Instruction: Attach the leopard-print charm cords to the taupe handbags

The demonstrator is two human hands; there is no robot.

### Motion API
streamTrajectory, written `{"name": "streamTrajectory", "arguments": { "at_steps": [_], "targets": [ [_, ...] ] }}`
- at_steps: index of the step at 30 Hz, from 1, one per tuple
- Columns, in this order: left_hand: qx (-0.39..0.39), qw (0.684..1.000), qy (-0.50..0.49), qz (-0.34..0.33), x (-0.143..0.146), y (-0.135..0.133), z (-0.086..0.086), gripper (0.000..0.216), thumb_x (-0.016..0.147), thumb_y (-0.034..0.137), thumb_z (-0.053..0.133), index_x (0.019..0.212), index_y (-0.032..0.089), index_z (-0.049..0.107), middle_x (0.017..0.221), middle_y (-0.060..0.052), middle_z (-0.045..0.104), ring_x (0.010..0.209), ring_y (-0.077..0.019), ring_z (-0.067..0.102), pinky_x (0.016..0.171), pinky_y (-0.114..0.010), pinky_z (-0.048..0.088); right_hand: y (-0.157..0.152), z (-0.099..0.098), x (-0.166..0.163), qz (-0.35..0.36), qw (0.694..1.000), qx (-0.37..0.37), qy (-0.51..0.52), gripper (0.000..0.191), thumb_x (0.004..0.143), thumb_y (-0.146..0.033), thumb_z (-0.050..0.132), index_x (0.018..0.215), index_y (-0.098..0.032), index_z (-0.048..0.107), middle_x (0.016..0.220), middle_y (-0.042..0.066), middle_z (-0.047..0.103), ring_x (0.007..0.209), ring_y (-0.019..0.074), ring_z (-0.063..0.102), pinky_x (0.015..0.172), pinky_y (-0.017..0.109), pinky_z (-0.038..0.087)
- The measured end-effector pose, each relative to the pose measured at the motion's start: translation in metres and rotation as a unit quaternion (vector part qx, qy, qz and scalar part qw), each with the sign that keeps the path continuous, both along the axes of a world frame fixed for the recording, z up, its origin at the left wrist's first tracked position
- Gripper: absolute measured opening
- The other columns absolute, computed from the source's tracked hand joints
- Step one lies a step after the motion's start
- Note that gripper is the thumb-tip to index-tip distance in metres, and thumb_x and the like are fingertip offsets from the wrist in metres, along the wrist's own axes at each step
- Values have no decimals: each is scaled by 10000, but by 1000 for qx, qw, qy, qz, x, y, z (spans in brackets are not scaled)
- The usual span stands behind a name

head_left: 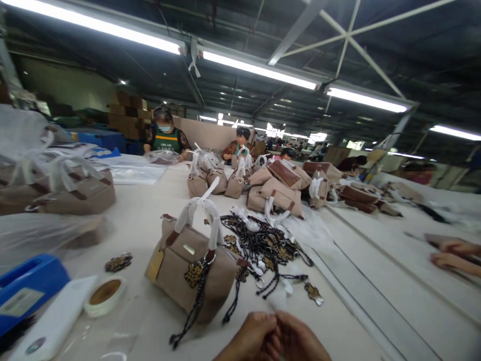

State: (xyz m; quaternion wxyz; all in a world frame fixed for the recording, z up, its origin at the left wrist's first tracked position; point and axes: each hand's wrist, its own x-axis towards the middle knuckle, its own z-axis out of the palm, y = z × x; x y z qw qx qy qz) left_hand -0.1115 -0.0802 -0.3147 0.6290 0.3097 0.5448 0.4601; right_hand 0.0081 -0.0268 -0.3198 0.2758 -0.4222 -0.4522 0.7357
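At the bottom centre, my left hand [251, 337] and my right hand [300, 339] meet with fingers pinched together. A thin, pale, translucent scrap [278, 304] shows just above the fingertips; I cannot make out what it is. In front and to the left stands a taupe handbag [176, 268], its handles wrapped in white and tied upright. A leopard-print flower charm [193, 274] with black braided cords hangs from its ring. Behind my hands lies a tangled pile of similar charms with cords [263, 240]. One charm [312, 293] sits apart at the pile's right.
On the left are a blue tape dispenser [33, 291], a white slab-like object [56, 321] and a tape roll [105, 297]. More handbags [274, 195] are heaped at the back. Co-workers sit across the table [361, 331]; another person's hands [456, 255] are at right.
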Motion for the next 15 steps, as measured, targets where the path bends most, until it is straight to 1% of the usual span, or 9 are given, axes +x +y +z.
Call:
{"name": "streamTrajectory", "arguments": {
  "at_steps": [2, 3, 5, 8, 10, 12, 14, 15],
  "targets": [
    [-3, 1000, 8, 4, 3, -4, -4, 328, 794, 473, 468, 625, 194, 498, 412, 68, 452, 286, -75, 341, 351, -217, 263, 12, 3, 3, -48, 991, -103, 64, 172, 714, -272, 767, 734, -130, 672, 749, 58, 717, 742, 187, 695, 696, 277, 553],
    [-1, 1000, 17, 2, 3, -7, -4, 293, 748, 447, 500, 597, 196, 504, 390, 63, 456, 277, -80, 337, 347, -222, 250, 20, 6, 3, -81, 984, -136, 85, 152, 683, -233, 781, 716, -139, 666, 724, 48, 721, 739, 179, 702, 711, 267, 554],
    [3, 999, 36, -7, -1, -18, -3, 227, 659, 368, 554, 522, 190, 518, 351, 46, 464, 277, -85, 341, 349, -227, 225, 37, 10, 4, -134, 975, -152, 89, 144, 659, -169, 782, 702, -156, 645, 686, 25, 721, 718, 166, 709, 727, 260, 559],
    [10, 999, 51, -11, -13, -39, 6, 135, 611, 283, 537, 521, 183, 544, 374, 42, 484, 324, -84, 347, 375, -223, 199, 58, 13, 5, -154, 975, -138, 76, 192, 638, -126, 793, 718, -163, 623, 665, 4, 718, 677, 153, 708, 705, 254, 571],
    [28, 998, 54, -9, -23, -54, 14, 126, 632, 286, 523, 571, 180, 555, 449, 46, 505, 389, -83, 370, 405, -214, 203, 64, 12, 7, -152, 976, -135, 79, 248, 596, -111, 817, 751, -158, 629, 675, 3, 721, 662, 145, 704, 680, 237, 572],
    [54, 997, 58, -7, -32, -67, 23, 160, 670, 328, 526, 613, 181, 547, 501, 45, 508, 438, -86, 382, 437, -213, 212, 65, 12, 13, -147, 980, -118, 64, 308, 559, -120, 837, 795, -154, 641, 694, 7, 727, 665, 150, 706, 655, 229, 571],
    [83, 994, 70, 10, -40, -76, 30, 225, 710, 400, 524, 641, 186, 527, 514, 43, 499, 455, -90, 375, 460, -223, 226, 61, 13, 22, -135, 989, -65, 0, 346, 564, -194, 841, 855, -163, 657, 718, 16, 733, 626, 162, 701, 546, 214, 549],
    [98, 992, 81, 27, -44, -78, 32, 260, 727, 437, 519, 650, 188, 519, 515, 44, 487, 461, -93, 371, 471, -229, 235, 57, 13, 26, -123, 991, -22, -49, 344, 581, -250, 832, 871, -170, 666, 716, 19, 732, 567, 160, 685, 459, 196, 507]
  ]
}}
